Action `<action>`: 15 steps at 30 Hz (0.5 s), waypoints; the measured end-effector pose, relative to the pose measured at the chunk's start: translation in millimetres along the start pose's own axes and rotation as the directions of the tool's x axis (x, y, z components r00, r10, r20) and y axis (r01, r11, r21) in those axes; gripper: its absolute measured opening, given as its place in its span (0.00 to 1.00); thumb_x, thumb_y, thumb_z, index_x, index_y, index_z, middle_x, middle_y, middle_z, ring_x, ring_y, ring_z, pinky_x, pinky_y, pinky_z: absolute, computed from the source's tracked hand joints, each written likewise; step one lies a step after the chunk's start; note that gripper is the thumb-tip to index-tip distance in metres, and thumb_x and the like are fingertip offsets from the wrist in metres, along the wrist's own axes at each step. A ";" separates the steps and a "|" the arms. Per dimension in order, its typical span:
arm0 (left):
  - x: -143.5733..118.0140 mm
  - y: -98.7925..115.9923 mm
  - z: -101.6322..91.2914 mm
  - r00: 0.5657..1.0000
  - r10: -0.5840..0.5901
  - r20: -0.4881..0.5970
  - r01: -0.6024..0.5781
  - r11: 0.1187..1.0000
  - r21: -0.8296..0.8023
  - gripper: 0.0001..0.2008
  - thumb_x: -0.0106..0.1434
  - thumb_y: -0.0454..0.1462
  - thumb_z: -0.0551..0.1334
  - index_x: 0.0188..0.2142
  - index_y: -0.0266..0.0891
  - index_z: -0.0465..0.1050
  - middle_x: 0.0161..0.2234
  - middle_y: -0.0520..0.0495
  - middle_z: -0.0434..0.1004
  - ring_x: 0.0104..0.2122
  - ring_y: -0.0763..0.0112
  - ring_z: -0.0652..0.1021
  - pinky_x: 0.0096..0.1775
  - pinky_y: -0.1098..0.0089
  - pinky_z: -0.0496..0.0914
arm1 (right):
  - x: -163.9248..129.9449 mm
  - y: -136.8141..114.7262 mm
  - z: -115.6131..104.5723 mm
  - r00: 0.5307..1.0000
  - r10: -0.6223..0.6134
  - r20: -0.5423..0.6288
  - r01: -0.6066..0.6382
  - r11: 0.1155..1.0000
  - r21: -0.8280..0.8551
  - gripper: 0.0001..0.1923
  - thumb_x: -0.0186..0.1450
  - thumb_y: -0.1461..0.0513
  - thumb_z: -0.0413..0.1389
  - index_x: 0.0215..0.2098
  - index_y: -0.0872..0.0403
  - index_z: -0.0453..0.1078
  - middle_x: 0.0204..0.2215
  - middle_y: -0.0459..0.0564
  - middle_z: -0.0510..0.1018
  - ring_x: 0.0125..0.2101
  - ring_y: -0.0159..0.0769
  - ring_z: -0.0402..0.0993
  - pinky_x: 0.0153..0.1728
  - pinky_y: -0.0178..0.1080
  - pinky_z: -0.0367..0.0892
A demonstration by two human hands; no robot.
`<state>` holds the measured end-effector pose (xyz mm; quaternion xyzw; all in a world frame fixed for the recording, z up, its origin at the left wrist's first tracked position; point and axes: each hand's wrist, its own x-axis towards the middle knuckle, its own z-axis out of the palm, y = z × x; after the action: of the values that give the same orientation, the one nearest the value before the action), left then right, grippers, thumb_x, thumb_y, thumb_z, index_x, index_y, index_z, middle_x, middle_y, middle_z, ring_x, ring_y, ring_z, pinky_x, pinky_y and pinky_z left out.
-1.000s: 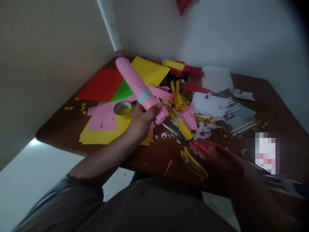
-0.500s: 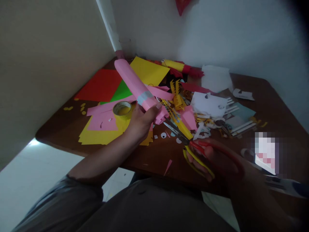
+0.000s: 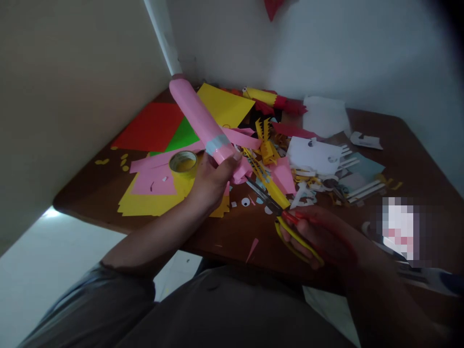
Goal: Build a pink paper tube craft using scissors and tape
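The left hand (image 3: 212, 180) is covering the lower end of the pink paper roll (image 3: 198, 118), and the right hand (image 3: 328, 237) is hiding much of the handles of the scissors (image 3: 286, 220), whose blades are blending into the paper scraps (image 3: 300, 169) so that whether they are open cannot be told. A pixelated block (image 3: 398, 227) is masking whatever is lying at the table's (image 3: 416, 145) right side. The red shape (image 3: 272, 7) on the wall is being cut off by the top edge, and the right forearm is sinking into dark shadow.

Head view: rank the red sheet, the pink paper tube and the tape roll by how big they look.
1. red sheet, though the pink paper tube in the left hand is raised nearer the camera, so close.
2. pink paper tube.
3. tape roll, clearly smallest.
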<state>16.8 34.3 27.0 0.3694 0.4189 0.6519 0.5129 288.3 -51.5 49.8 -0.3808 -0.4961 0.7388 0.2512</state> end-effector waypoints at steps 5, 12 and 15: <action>0.3 0.3 -0.7 1.000 0.014 0.023 -0.013 1.000 -0.026 0.22 0.62 0.48 0.84 0.43 0.42 0.77 0.35 0.51 0.81 0.31 0.70 0.80 0.34 0.70 0.74 | -0.2 3.1 -0.5 0.996 0.082 0.047 -0.085 0.993 0.078 0.23 0.76 0.41 0.66 0.38 0.50 0.79 0.19 0.42 0.70 0.16 0.31 0.57 0.19 0.36 0.52; 3.8 1.4 0.4 1.000 0.029 -0.007 -0.029 0.996 -0.088 0.23 0.59 0.51 0.85 0.37 0.41 0.78 0.30 0.52 0.77 0.27 0.72 0.74 0.32 0.68 0.70 | 2.1 3.5 -4.3 0.982 0.186 0.011 -0.186 0.982 -0.041 0.30 0.71 0.33 0.66 0.38 0.50 0.78 0.17 0.41 0.67 0.15 0.32 0.60 0.17 0.35 0.53; 5.0 8.6 6.6 0.998 -0.063 -0.032 0.055 0.977 -0.204 0.23 0.57 0.50 0.85 0.37 0.41 0.78 0.30 0.52 0.78 0.28 0.71 0.76 0.35 0.68 0.75 | -1.4 3.9 -4.9 0.992 0.110 -0.057 -0.118 0.976 -0.183 0.30 0.73 0.32 0.61 0.36 0.47 0.79 0.20 0.47 0.71 0.17 0.36 0.63 0.16 0.39 0.61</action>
<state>18.7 39.3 37.7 0.2899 0.3705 0.6827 0.5592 293.1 -51.4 45.5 -0.4476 -0.5342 0.6934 0.1832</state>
